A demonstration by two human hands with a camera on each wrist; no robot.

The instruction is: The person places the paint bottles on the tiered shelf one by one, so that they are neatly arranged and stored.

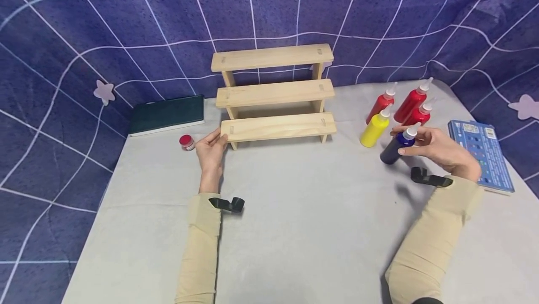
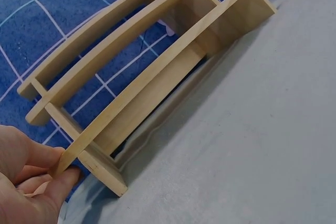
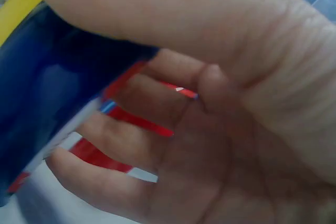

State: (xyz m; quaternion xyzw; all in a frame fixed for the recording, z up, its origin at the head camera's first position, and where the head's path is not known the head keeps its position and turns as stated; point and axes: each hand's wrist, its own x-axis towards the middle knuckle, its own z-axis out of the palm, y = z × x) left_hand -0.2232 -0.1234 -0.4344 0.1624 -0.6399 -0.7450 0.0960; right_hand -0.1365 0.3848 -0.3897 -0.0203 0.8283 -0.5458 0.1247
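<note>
A three-step wooden display stand stands at the back middle of the table. My left hand pinches the left end of its lowest board; in the left wrist view, thumb and fingers close on that board's tip. At the right, my right hand grips a dark blue squeeze bottle with a white nozzle, tilted a little to the right. Up close in the right wrist view, the thumb lies across the blue bottle. Beside it stand a yellow squeeze bottle and several red squeeze bottles.
To the left of my left hand is a small jar with a red lid. A dark green book lies at the back left. Right of my right hand lies a blue book. A blue gridded curtain hangs behind the white-covered table.
</note>
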